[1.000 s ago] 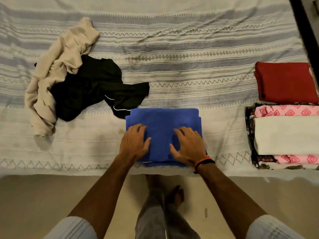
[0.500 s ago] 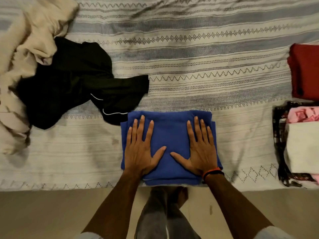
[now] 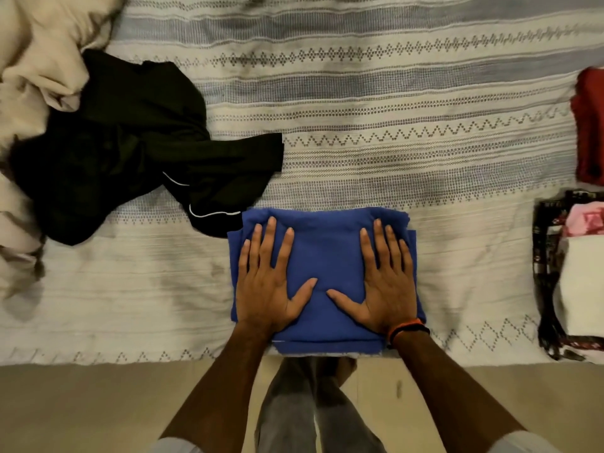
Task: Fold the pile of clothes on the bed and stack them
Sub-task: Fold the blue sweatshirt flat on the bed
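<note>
A folded blue cloth (image 3: pixel 327 253) lies as a thick square at the near edge of the bed (image 3: pixel 392 132). My left hand (image 3: pixel 266 282) presses flat on its left half, fingers straight and spread. My right hand (image 3: pixel 385 282), with an orange and black band at the wrist, presses flat on its right half. An unfolded black garment (image 3: pixel 124 148) lies crumpled to the left, one corner touching the blue cloth. A cream garment (image 3: pixel 36 70) is heaped at the far left.
At the right edge stands a stack of folded clothes (image 3: pixel 578 282), white on top of pink and dark patterned pieces. A folded red cloth (image 3: pixel 590 125) lies behind it. The bed's striped cover stretches across the middle. The floor (image 3: pixel 98 410) and my legs are below.
Both hands slid forward over the blue cloth and flattened, fingers now straight and spread. The view moved closer and left, pushing the folded stack to the right edge.
</note>
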A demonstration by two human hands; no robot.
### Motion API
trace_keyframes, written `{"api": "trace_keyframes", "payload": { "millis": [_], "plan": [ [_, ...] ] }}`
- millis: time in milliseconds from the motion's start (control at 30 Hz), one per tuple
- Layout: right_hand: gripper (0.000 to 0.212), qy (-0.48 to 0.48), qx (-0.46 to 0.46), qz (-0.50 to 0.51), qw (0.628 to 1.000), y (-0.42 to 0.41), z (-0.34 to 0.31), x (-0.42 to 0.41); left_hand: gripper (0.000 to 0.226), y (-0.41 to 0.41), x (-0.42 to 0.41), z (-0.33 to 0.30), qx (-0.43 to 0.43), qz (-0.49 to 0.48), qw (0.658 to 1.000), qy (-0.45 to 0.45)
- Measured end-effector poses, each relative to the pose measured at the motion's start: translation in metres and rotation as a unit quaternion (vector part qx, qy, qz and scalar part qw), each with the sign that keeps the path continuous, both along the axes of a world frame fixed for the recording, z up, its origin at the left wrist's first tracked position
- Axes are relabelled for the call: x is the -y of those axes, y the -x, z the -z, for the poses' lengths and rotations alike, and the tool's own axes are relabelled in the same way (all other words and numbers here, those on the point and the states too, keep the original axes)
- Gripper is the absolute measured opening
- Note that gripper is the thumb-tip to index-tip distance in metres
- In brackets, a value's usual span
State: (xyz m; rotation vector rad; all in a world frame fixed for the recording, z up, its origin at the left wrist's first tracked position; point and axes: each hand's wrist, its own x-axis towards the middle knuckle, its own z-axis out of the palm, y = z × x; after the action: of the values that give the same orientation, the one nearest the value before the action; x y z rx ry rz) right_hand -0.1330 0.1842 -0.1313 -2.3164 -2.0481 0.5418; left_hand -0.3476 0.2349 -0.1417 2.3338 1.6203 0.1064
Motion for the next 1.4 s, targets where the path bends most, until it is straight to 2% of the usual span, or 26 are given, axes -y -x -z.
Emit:
{"api": "trace_keyframes", "payload": {
  "millis": [133,200,267,333,433,500,633,700,733,867,933,1067,1167,1333,1367,1400],
  "plan": [
    [0.111,0.011,-0.028,-0.004,1.000,-0.002,-0.015,-0.001,0.086,0.003,-0.004,-0.013,0.016,0.007,0.998,0.054],
    [0.106,0.007,-0.068,0.030,0.997,-0.005,-0.028,0.000,0.077,0.008,-0.005,-0.025,0.033,0.003,0.997,0.066],
    [0.100,-0.013,-0.104,0.109,0.988,-0.008,-0.041,0.002,0.074,0.012,-0.004,-0.040,0.043,-0.055,0.995,0.064],
    [0.094,-0.040,-0.123,0.202,0.971,-0.012,-0.049,0.003,0.080,0.014,-0.001,-0.050,0.062,-0.168,0.980,0.083],
    [0.093,-0.014,-0.205,0.335,0.919,-0.015,-0.060,0.005,0.098,0.014,0.001,-0.067,0.137,-0.335,0.918,0.162],
    [0.092,0.023,-0.256,0.393,0.883,-0.018,-0.064,0.004,0.102,0.013,-0.003,-0.075,0.171,-0.405,0.874,0.208],
    [0.086,0.088,-0.323,0.454,0.826,-0.023,-0.064,-0.004,0.079,0.018,-0.020,-0.075,0.211,-0.455,0.797,0.337],
    [0.083,0.115,-0.338,0.463,0.811,-0.026,-0.061,-0.007,0.076,0.021,-0.029,-0.074,0.247,-0.455,0.758,0.396],
    [0.078,0.126,-0.343,0.459,0.810,-0.028,-0.060,-0.008,0.074,0.022,-0.032,-0.073,0.252,-0.449,0.752,0.411],
    [0.051,0.132,-0.393,0.436,0.799,-0.036,-0.066,-0.010,0.057,0.025,-0.036,-0.083,0.287,-0.440,0.743,0.414],
    [0.050,0.129,-0.410,0.426,0.796,-0.042,-0.076,-0.011,0.053,0.025,-0.038,-0.096,0.309,-0.427,0.737,0.422],
    [0.051,0.098,-0.423,0.411,0.802,-0.049,-0.098,-0.015,0.050,0.020,-0.045,-0.124,0.337,-0.401,0.752,0.400],
    [0.043,0.028,-0.449,0.400,0.798,-0.052,-0.129,-0.024,0.046,0.015,-0.056,-0.152,0.346,-0.385,0.776,0.360],
    [0.028,-0.106,-0.490,0.357,0.788,-0.062,-0.177,-0.039,0.012,0.007,-0.069,-0.196,0.421,-0.353,0.804,0.228],
    [0.027,-0.126,-0.492,0.350,0.787,-0.064,-0.183,-0.039,0.010,0.009,-0.068,-0.203,0.427,-0.348,0.808,0.206],
    [0.027,-0.131,-0.480,0.349,0.795,-0.068,-0.181,-0.038,0.018,0.014,-0.069,-0.203,0.435,-0.337,0.813,0.193]
  ]
}}
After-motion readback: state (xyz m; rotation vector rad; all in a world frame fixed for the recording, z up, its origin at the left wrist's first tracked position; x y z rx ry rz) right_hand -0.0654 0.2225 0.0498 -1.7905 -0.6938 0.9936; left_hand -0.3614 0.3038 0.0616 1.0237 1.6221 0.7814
